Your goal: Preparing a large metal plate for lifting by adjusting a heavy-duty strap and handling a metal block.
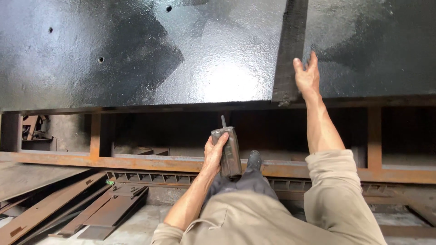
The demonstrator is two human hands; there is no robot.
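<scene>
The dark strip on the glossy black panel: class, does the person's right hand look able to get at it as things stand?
Probably yes: the right hand already rests open beside the dark strip on the black panel, nothing between.

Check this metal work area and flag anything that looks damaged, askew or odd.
A dull rough strip breaks the glossy black panel, ragged at its lower end beside the right hand. The frame beneath is rusted. Rusty plates lie jumbled below. The left hand grips a grimy container.

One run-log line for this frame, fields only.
left hand: grips grey handheld unit | right hand: flat on glossy black panel, beside unpainted strip | below: rusty frame
</scene>
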